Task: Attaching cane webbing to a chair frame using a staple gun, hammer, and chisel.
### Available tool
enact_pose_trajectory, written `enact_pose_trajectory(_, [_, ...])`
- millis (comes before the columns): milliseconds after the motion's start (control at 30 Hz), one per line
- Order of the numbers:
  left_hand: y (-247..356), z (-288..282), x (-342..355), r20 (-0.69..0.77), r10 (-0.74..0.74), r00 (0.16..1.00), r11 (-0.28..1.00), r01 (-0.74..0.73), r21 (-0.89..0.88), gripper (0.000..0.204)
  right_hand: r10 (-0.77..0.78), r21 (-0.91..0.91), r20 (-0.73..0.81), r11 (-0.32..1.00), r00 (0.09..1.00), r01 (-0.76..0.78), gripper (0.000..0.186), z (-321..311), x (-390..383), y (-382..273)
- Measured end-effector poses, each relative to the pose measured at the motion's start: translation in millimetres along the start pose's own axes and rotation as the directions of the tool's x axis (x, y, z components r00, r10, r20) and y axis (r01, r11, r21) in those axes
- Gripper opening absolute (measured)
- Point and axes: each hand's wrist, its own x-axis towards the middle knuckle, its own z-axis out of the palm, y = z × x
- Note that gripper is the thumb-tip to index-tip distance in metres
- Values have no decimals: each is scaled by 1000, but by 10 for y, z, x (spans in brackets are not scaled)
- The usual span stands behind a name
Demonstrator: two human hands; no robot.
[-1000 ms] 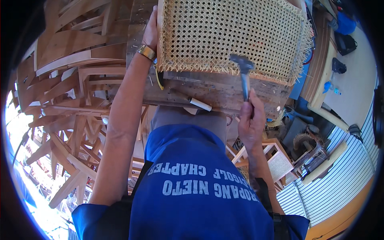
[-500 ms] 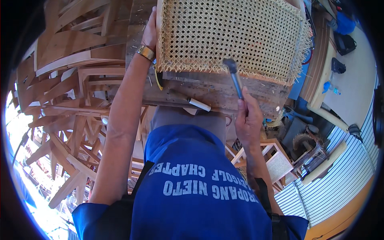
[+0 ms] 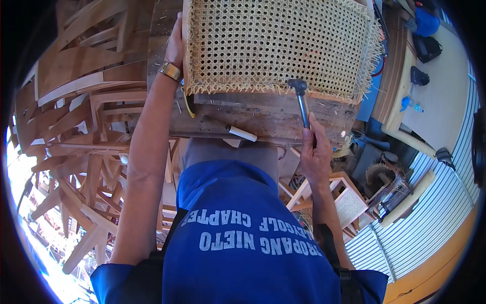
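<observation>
A wooden frame [image 3: 186, 55] covered with woven cane webbing [image 3: 268, 40], its cut ends bristling along the edges, rests on the worn wooden workbench [image 3: 288, 119]. My left hand [image 3: 174, 50] is closed on the frame's left side. My right hand [image 3: 316, 147] grips a metal hammer [image 3: 304, 106], whose head sits at the near edge of the cane, right of middle. A white cylinder [image 3: 242, 133] lies on the bench below the frame. A yellow object [image 3: 190, 106] shows partly from under the frame's left corner.
Wooden chair parts [image 3: 81, 116] are piled at left. At right stand a small cane-panelled wooden frame [image 3: 349, 205], a pale board [image 3: 445, 111] with black bags [image 3: 425, 48] and corrugated sheeting [image 3: 400, 248]. A person in blue [image 3: 425, 23] is partly visible at top right.
The hammer has swung slightly left and then lower along the cane's near edge. The view has shifted, so the frame and bench appear further left. My left hand still grips the frame.
</observation>
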Motion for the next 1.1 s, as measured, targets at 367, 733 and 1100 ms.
enact_pose_trajectory(367, [10,62,-17,-1,186,983,967,-183,175,62,147,30,128,988,981,-152,35,14,9,11])
enact_pose_trajectory(733, [14,114,-86,-3,106,994,990,-106,96,62,-17,-110,33,994,999,21,36,15,-18,73])
enact_pose_trajectory(1100, [-9,94,-194,11,215,977,898,-202,390,53,-118,-125,61,984,991,124,36,-25,37,-43])
